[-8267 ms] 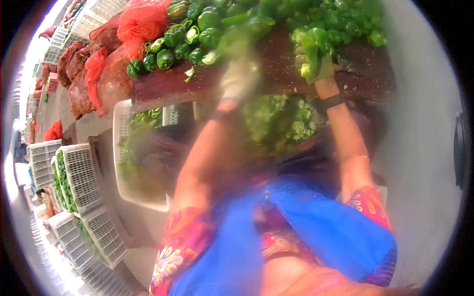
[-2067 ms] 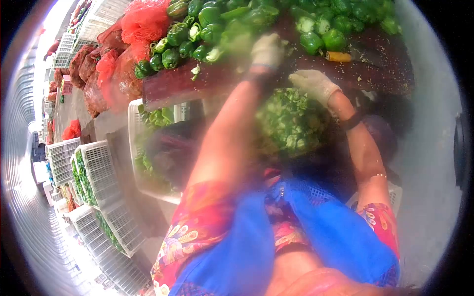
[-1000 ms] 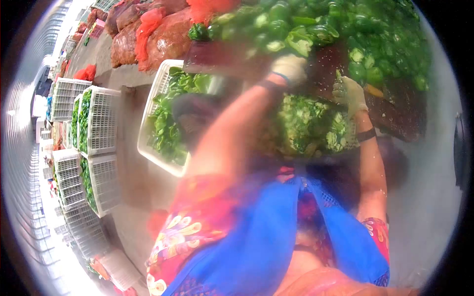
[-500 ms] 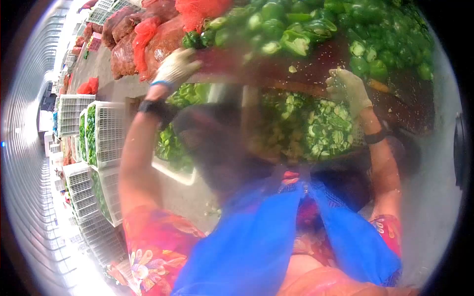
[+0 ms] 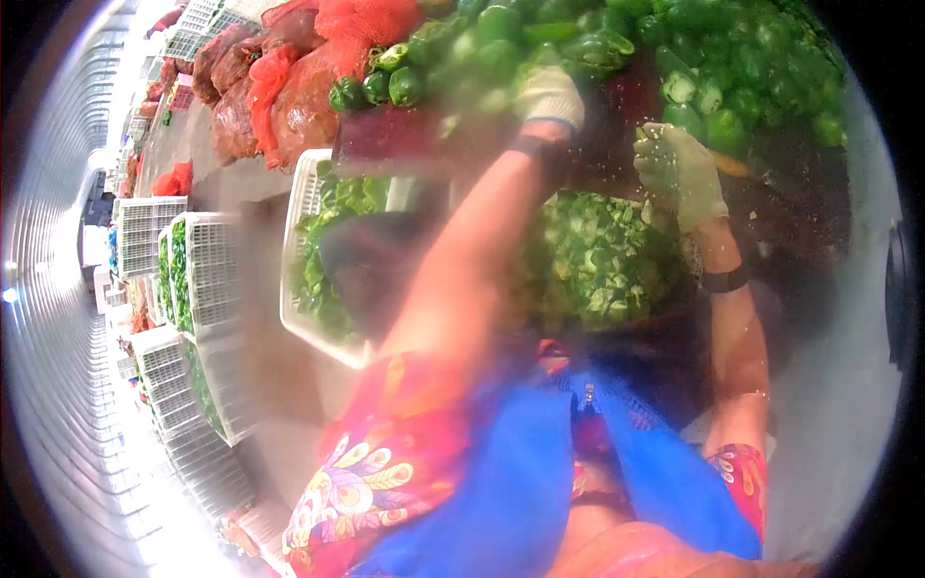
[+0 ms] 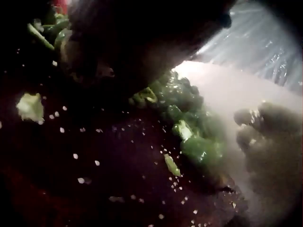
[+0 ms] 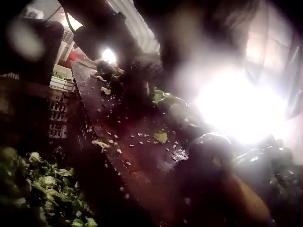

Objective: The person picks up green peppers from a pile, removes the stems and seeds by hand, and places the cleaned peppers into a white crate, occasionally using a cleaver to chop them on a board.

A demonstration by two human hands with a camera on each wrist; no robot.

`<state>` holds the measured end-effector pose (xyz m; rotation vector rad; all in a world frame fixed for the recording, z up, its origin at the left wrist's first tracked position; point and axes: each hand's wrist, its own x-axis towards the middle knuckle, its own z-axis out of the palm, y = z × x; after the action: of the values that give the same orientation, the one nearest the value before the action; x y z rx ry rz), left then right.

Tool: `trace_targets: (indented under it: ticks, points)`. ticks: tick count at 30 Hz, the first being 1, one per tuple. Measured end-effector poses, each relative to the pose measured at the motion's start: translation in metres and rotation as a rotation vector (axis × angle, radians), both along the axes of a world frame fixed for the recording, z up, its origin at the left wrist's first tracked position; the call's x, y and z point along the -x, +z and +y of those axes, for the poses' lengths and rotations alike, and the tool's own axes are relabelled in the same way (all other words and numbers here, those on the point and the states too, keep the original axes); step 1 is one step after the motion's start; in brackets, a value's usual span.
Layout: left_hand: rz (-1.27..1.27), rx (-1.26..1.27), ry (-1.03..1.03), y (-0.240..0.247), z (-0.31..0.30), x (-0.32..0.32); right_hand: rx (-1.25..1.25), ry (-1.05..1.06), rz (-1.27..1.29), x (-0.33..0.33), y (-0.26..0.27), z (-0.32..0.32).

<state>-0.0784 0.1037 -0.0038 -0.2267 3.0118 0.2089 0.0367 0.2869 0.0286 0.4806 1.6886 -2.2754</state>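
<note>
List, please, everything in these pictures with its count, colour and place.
green peppers: many, green, heaped on the table.
table: one, dark red, under the peppers.
mesh sacks: several, red, left of the peppers.
pepper trimmings: one heap, green, below the table edge.
white crate: one, holds green pieces, left of the trimmings.
stacked crates: several, white, far left.
apron: one, blue, on the person.
left hand: one, pale glove, at the pepper heap.
right hand: one, pale glove, above the table edge.

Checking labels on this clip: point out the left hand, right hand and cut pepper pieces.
left hand (image 5: 549,94): head view, back of glove.
right hand (image 5: 677,171): head view, back of glove.
cut pepper pieces (image 5: 597,260): head view, middle of heap.
</note>
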Motion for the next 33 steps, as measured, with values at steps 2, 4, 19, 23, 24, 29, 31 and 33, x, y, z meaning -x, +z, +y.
trace_targets:
  ticks: [2,4,19,23,24,29,31,33]
  points:
    - [-0.013,-0.03,-0.068,0.004,-0.008,0.0,-0.007,0.012,0.007,0.002,-0.004,0.0]
    - [-0.023,-0.056,-0.154,0.007,-0.017,0.0,-0.011,0.006,0.019,0.005,-0.005,0.003]
    - [-0.484,-1.72,-0.009,0.037,0.014,-0.101,0.227,-0.04,-0.134,0.026,-0.042,-0.008]
    - [-0.403,-1.568,-0.051,0.03,0.012,-0.097,0.192,-0.164,-0.148,0.049,-0.084,-0.005]
    - [-0.394,-1.507,-0.077,0.026,0.01,-0.095,0.22,-0.176,-0.109,0.05,-0.085,-0.008]
    - [-0.337,-1.579,-0.007,0.019,0.007,-0.086,-0.058,-0.23,-0.077,0.056,-0.079,-0.012]
    - [-0.217,-0.963,-0.203,0.028,0.004,-0.085,-0.321,-0.184,-0.086,0.058,-0.078,-0.008]
    - [-0.172,-0.827,-0.225,0.034,0.001,-0.089,-0.578,-0.142,-0.016,0.061,-0.077,-0.01]
